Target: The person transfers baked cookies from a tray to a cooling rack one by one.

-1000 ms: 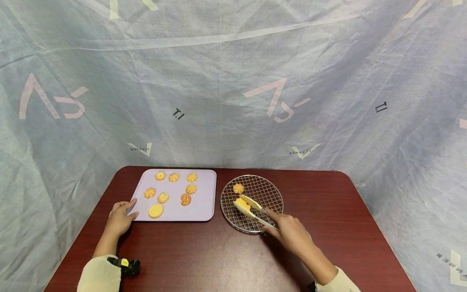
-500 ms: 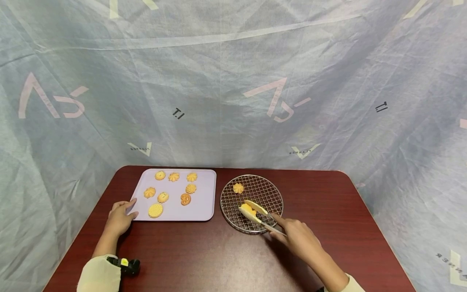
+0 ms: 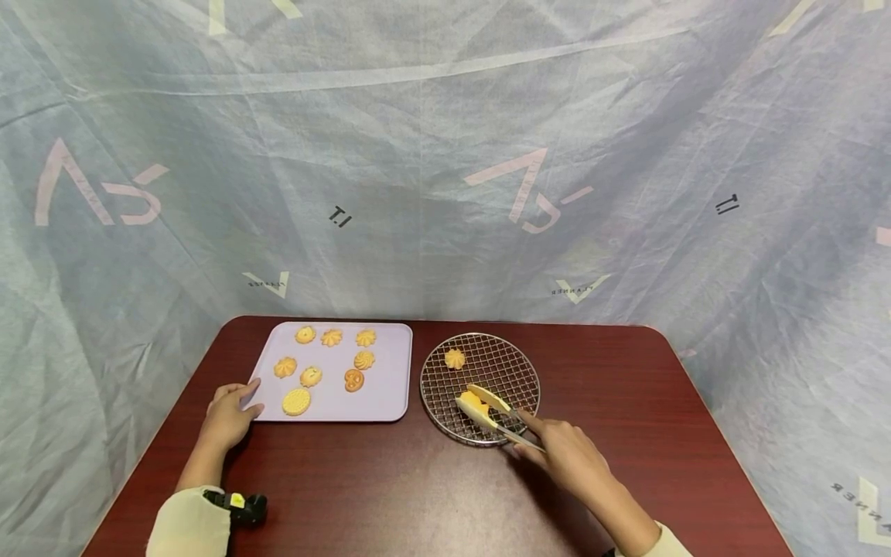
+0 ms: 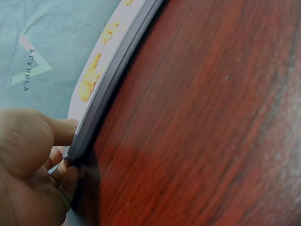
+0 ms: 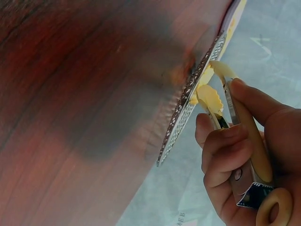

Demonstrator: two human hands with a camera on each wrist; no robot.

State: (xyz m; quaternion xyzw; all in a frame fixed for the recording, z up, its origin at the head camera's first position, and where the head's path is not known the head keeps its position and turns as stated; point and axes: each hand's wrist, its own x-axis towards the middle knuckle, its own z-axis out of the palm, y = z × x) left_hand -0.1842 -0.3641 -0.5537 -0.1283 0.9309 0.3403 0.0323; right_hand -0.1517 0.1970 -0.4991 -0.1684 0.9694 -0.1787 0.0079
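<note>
My left hand (image 3: 230, 418) pinches the near left corner of a lilac tray (image 4: 96, 99), thumb over the rim and fingers at its underside. My right hand (image 3: 574, 456) grips a pair of tongs (image 5: 254, 146) with pale tips and metal arms. Between those tips is a yellow cookie (image 3: 473, 399), low over the near part of a round wire rack (image 3: 511, 367); contact with the mesh is hard to tell. One flower-shaped cookie (image 3: 455, 359) lies on the rack's far left part. On the tray are several cookies, among them a pretzel-shaped one (image 3: 353, 380) and a round flat one (image 3: 296, 401).
Tray and rack stand side by side on a dark red wooden table (image 3: 390, 487), a narrow gap between them. A grey printed cloth (image 3: 418, 255) hangs behind the table and along both sides.
My right hand has drawn the tongs and the cookie between them slightly right and toward me over the rack, then nearly stopped. The left hand and the tray stay put.
</note>
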